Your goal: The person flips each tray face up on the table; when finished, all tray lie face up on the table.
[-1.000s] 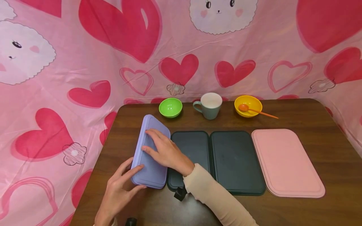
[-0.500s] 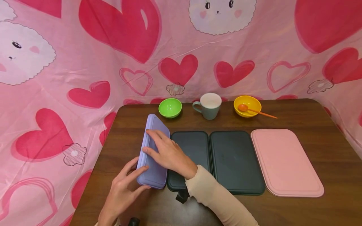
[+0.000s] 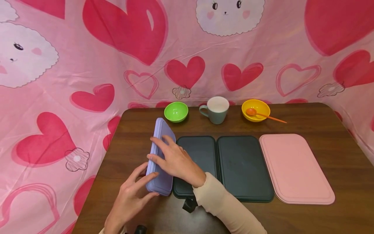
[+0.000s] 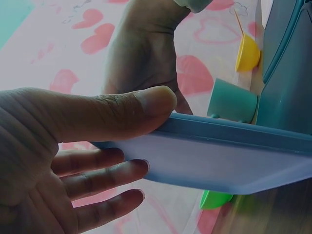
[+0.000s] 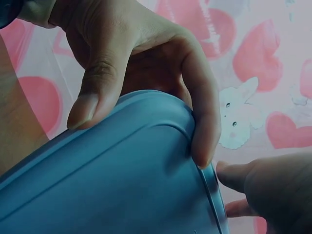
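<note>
A flat lilac plastic box with rounded corners stands tilted on its right long edge, its raised left edge uppermost. My left hand holds the near left corner; the right wrist view shows this hand's thumb on the short end and a finger over the long edge. In the left wrist view, other fingers reach below the box's pale underside. My right hand reaches across, fingers mostly straight, fingertips touching the raised edge and the face. Beside the box lies a flat dark rectangular panel, partly covered by my right arm.
Another dark panel and a pink panel lie to the right on the wooden table. Along the back stand a green bowl, a grey mug and a yellow bowl with an orange spoon.
The lilac box has tilted further upright, its raised left edge moving to the right. My left hand has moved right with it, while my right hand has shifted only slightly.
</note>
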`<state>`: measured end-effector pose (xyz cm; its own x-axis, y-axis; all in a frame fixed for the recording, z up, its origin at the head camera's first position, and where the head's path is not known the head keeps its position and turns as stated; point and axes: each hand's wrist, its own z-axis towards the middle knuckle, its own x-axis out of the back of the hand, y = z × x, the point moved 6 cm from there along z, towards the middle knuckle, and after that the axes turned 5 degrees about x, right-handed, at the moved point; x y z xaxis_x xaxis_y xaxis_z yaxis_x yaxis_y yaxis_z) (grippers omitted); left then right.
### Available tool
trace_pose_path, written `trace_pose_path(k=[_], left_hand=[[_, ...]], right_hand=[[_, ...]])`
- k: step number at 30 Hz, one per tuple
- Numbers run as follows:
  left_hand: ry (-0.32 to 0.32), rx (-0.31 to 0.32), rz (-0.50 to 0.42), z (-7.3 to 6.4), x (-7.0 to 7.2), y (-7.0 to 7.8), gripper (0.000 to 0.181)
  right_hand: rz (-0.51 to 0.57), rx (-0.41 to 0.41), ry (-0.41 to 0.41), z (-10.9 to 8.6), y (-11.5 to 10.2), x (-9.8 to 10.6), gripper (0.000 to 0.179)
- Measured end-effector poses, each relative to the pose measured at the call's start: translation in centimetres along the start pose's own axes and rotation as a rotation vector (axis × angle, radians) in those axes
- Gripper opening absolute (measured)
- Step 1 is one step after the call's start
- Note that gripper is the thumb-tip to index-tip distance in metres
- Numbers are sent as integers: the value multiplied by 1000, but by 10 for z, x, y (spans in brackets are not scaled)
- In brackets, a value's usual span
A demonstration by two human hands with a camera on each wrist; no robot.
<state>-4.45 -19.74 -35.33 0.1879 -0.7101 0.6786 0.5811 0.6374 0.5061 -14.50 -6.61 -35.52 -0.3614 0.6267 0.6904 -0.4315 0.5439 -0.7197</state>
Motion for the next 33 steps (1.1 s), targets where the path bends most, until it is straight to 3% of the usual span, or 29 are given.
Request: trace_pose_path(k=[13,19,27,33], left_hand=[[-77,-5,-16,8,-12,10,44],[-95,-37,8,11,-15,15,70],[-126,-85,5,13,-22,17,54],[-177,-81,34,12,-29,17,67]], right_hand=[[39,-21,80,-5,1,10,57],[42,-21,100,-8,0,15,52],[49,-3,147,-9,2,19,40],[67,7,179,-9,8,19,37]])
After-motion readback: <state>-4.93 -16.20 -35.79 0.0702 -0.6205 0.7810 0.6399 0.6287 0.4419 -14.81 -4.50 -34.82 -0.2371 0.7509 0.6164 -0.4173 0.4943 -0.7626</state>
